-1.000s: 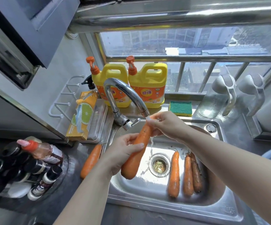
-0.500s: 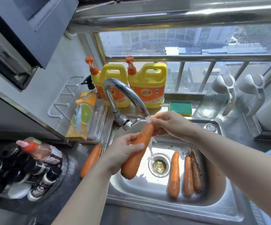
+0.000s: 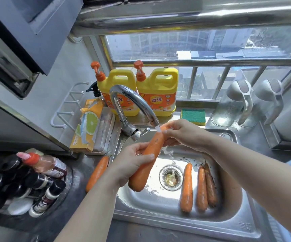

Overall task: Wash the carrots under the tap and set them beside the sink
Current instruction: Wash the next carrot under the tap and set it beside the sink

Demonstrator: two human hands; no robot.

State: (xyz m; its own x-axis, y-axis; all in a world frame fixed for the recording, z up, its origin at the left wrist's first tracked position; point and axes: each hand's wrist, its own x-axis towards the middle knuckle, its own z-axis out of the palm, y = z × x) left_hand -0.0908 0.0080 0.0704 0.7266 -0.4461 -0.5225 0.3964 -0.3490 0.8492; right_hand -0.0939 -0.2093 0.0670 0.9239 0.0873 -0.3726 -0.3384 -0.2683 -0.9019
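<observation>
Left hand (image 3: 129, 165) and right hand (image 3: 182, 134) curl fingers round held carrot (image 3: 147, 163) under tap (image 3: 132, 100).
Three carrots (image 3: 201, 187) lie in sink (image 3: 184, 224); lone carrot (image 3: 97, 173) lies just left of it.

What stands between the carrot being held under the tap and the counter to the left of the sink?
Nothing visible blocks it. The held carrot, gripped by the left hand and right hand, only has to clear the sink rim. A second carrot already lies on that counter, with bottles further left.
</observation>
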